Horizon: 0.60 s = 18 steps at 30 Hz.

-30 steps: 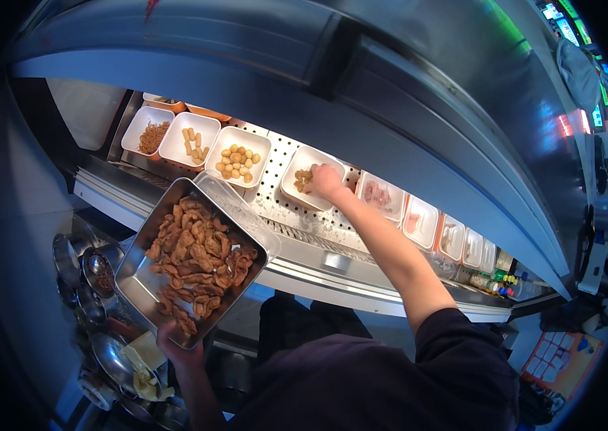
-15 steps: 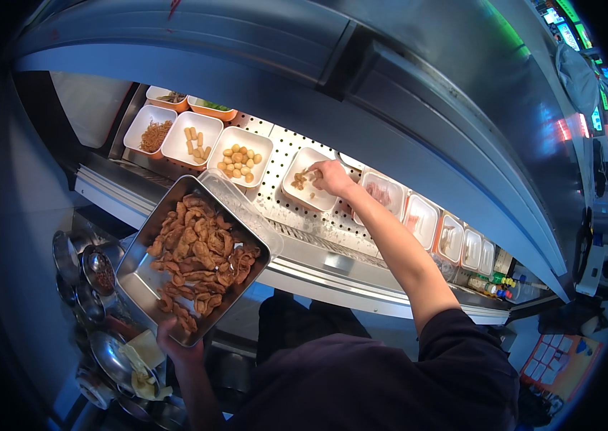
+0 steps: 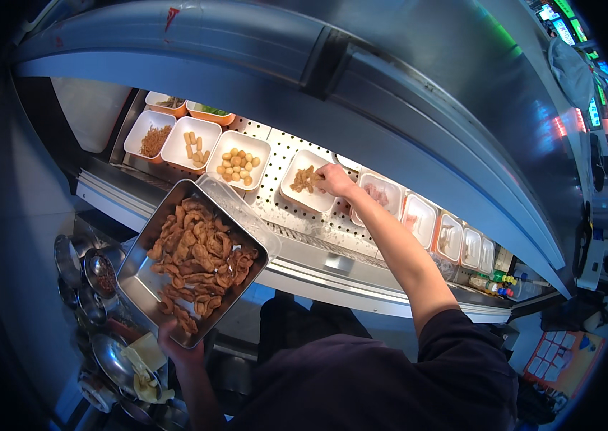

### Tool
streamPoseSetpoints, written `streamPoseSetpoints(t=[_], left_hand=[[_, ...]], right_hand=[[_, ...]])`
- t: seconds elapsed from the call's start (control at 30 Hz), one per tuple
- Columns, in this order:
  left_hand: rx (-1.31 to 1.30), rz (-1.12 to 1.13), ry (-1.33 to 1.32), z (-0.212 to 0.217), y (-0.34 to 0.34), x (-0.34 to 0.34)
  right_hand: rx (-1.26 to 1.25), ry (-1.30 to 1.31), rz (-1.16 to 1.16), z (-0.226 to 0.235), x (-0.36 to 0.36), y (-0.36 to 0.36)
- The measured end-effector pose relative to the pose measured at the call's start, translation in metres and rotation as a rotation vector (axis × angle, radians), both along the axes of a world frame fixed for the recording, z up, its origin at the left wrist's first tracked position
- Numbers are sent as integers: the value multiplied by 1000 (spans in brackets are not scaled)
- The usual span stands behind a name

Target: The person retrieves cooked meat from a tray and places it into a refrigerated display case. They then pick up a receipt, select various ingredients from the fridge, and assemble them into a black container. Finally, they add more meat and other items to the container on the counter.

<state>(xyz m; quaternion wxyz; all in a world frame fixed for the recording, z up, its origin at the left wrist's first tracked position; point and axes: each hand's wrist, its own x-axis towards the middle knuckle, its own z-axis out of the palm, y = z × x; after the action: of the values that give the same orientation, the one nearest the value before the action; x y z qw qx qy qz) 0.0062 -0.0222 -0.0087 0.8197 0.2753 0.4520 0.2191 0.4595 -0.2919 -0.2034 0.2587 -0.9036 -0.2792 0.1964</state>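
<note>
My left hand [image 3: 180, 346] grips the near corner of a deep rectangular metal tray [image 3: 136, 289]. Brown, crinkled fried pieces [image 3: 202, 251] fill much of that tray, which tilts in front of the display case. My right arm reaches into the case. There, my right hand [image 3: 334, 181] is over the right side of a white square container [image 3: 302, 204], its fingers curled. Small light-brown pieces [image 3: 304, 179] lie in the container beside the fingertips. Whether the fingers hold a piece is hidden.
Left in the case stand containers of small yellowish balls [image 3: 238, 165], short sticks [image 3: 195, 147] and brown shreds [image 3: 154, 139]. More white containers [image 3: 420, 218] line the right. A steel hood edge [image 3: 282, 100] hangs above. Metal bowls [image 3: 111, 355] crowd the lower left.
The pile of light-brown pieces in the white container looks larger. My right hand has shifted slightly and its fingers are more curled. My left hand and the metal tray have barely moved.
</note>
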Motion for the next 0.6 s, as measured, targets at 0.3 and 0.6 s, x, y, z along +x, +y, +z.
streamPoseSetpoints(t=[0.3, 0.6], left_hand=[[-73, 164, -53, -7, 0, -12], [14, 70, -67, 2, -6, -7]], right_hand=[[-44, 181, -145, 81, -25, 26], [30, -253, -187, 8, -31, 17]])
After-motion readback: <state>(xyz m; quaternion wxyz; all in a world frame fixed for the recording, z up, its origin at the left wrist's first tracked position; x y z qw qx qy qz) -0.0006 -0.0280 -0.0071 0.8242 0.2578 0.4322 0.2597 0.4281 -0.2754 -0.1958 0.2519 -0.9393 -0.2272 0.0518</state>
